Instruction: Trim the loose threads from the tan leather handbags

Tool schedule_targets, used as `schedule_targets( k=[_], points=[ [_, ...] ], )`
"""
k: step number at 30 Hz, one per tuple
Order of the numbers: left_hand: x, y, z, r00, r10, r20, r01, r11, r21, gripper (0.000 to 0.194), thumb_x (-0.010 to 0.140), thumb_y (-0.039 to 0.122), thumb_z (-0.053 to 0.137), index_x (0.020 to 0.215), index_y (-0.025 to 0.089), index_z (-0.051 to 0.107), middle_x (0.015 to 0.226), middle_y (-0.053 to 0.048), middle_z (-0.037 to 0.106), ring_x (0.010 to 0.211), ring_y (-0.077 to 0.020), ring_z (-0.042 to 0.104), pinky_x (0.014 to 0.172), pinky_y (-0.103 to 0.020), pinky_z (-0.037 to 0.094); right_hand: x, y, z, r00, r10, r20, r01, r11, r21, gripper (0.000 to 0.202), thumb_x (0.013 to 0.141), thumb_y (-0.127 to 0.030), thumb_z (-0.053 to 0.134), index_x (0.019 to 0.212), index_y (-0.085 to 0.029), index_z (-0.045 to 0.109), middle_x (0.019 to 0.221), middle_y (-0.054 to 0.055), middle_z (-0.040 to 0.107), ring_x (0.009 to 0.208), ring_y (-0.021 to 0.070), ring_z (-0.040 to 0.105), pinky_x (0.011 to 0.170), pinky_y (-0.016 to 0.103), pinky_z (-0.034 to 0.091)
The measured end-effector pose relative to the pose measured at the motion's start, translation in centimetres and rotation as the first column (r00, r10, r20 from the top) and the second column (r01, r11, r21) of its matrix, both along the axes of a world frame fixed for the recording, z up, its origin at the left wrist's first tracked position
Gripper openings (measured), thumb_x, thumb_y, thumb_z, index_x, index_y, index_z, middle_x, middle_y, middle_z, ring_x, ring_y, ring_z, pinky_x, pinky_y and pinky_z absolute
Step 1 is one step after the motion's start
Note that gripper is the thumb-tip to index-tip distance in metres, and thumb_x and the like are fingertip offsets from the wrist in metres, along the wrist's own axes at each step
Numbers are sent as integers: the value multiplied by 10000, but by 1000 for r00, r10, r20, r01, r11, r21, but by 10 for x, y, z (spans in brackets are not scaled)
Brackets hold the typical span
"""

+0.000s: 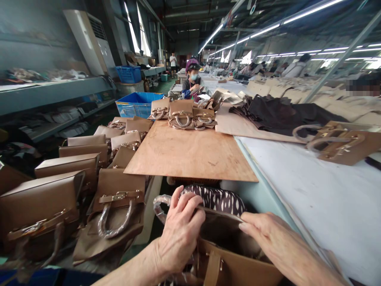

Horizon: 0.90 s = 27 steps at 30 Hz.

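Close below me, a brown handbag (238, 264) is held with its mouth open, so its dark lining shows. My left hand (183, 228) grips the bag's far edge at the left, fingers curled over it. On the same edge at the right, my right hand (268, 234) pinches the rim between thumb and fingers. A plastic-wrapped handle (160, 206) sticks out beyond my left hand. Behind the bag lies dark cloth with white patches (218, 198). The bag's lower part is out of frame.
Many brown handbags (86, 155) stand in rows at the left. A wooden board (190, 153) lies ahead, with several bags at its far end. Right is a white-topped table (297, 186) with another bag and dark material (282, 111). Beyond are a blue crate (138, 105) and a masked person (192, 81).
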<state>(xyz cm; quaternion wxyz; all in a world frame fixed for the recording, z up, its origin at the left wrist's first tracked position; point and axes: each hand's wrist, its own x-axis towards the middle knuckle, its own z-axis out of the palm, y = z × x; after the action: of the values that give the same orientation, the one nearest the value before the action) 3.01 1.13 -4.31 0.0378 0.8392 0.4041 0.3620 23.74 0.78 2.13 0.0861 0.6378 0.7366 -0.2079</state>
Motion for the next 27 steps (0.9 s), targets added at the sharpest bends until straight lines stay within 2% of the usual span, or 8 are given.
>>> schedule_targets(
  k=[3, 5, 8, 12, 18, 20, 24, 27],
  points=[
    [-2, -3, 4, 996, -20, -86, 27, 996, 80, 282, 896, 124, 303, 910, 136, 584, 1000, -89, 576, 919, -212, 472, 925, -456, 352, 1, 1, -2, 1000, 0, -10, 0, 1000, -2, 278, 880, -308, 334, 658, -224, 478, 662, 13, 592, 616, 179, 506, 503, 265, 240],
    [-4, -4, 7, 981, -86, -175, 106, 989, 105, 310, 906, 156, 281, 965, 100, 580, 960, -112, 577, 873, -219, 472, 838, -419, 409, 2, 1, -5, 1000, 2, -23, -1, 1000, 16, 279, 881, -312, 341, 653, -221, 473, 651, 9, 588, 607, 174, 497, 512, 264, 243],
    [-6, -4, 11, 944, -164, -288, 206, 971, 122, 330, 896, 115, 261, 1005, 61, 568, 911, -121, 579, 844, -212, 489, 789, -378, 445, 6, 2, -11, 999, 1, -45, 1, 999, 54, 276, 879, -311, 350, 651, -219, 474, 651, 8, 584, 619, 175, 497, 519, 260, 251],
    [-6, -2, 10, 932, -186, -313, 241, 959, 149, 324, 879, 91, 265, 964, 58, 576, 916, -127, 583, 837, -206, 521, 803, -385, 458, 10, 3, -19, 997, 10, -71, -4, 996, 87, 275, 877, -310, 368, 638, -219, 470, 631, -5, 574, 607, 166, 487, 522, 256, 249],
    [-6, -5, 0, 946, -155, -284, 236, 931, 279, 286, 841, 47, 328, 967, 62, 585, 920, -118, 596, 918, -204, 533, 946, -387, 398, 10, 3, -23, 997, 20, -77, -11, 992, 123, 298, 881, -300, 365, 611, -211, 454, 614, -7, 568, 595, 161, 476, 541, 267, 244],
    [-6, -5, 1, 941, -165, -297, 237, 945, 225, 282, 849, 68, 321, 959, 63, 581, 875, -116, 590, 897, -207, 534, 937, -397, 399, 10, 3, -23, 997, 12, -70, -4, 992, 123, 290, 882, -292, 358, 629, -211, 475, 634, -1, 576, 622, 167, 488, 564, 271, 257],
    [-4, -1, 9, 944, -243, -223, 244, 969, -24, 251, 871, 129, 301, 837, 123, 550, 758, -72, 555, 763, -187, 499, 807, -394, 424, 11, 3, -23, 998, 10, -65, -3, 995, 100, 301, 887, -300, 345, 625, -209, 462, 629, -3, 557, 617, 163, 472, 574, 270, 262],
    [0, 2, 12, 971, -200, -134, 183, 975, -129, 218, 878, 115, 325, 736, 151, 487, 667, -26, 518, 714, -168, 438, 739, -363, 379, 13, 5, -25, 996, 15, -93, -8, 997, 73, 317, 887, -323, 356, 603, -205, 433, 597, -13, 521, 595, 150, 443, 534, 254, 242]
  ],
)
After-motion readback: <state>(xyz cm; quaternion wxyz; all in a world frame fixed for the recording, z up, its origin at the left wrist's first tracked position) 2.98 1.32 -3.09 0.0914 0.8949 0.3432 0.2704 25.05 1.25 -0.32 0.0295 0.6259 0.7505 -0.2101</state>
